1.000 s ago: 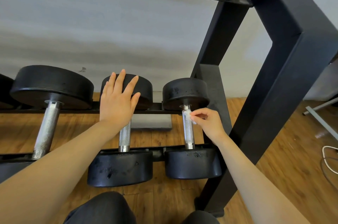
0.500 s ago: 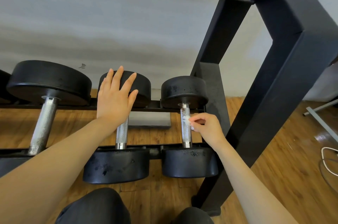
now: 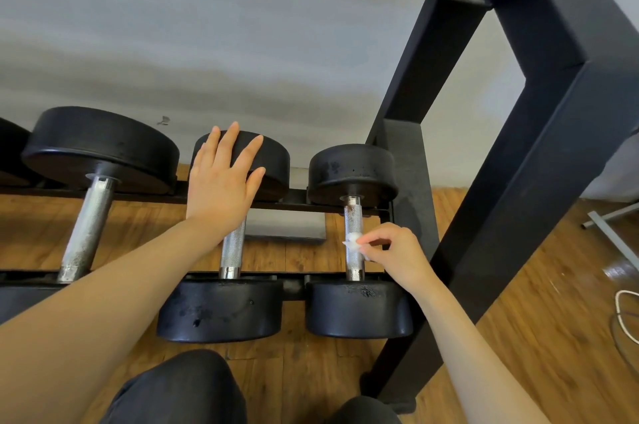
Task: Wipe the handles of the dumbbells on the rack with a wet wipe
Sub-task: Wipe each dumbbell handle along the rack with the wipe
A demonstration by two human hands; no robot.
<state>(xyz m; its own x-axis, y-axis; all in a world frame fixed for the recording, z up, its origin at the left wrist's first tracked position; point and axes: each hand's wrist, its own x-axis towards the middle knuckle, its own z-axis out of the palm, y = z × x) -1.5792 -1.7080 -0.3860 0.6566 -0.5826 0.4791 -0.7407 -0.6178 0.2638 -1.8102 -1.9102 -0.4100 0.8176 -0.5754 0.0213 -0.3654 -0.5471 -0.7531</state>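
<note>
A person's right hand pinches a small white wet wipe between thumb and curled fingertips and holds it against the knurled metal handle of the smallest dumbbell, at about the middle of the bar's length. That dumbbell lies at the right end of the lower tier of a black steel rack, its far head resting on the back rail and its near head hanging over the front rail, just beside the rack's slanted upright. Rust-coloured specks show on the upper part of the handle, above the wipe.

The left hand lies flat and open, fingers straight and slightly spread, on the far head of the middle dumbbell, with the palm over the top of that dumbbell's handle. It holds nothing. The lower part of that handle shows bright and bare below the wrist.

To the left, a larger dumbbell sits on the same tier, its long handle dull and mottled; its near head is hidden behind the left forearm. The edge of another black weight shows at the far left border.

Behind the rack stands a pale grey wall. Wooden flooring runs beneath, and a white cable loops on it at the right edge. The person's dark-clad knees fill the bottom of the view.
</note>
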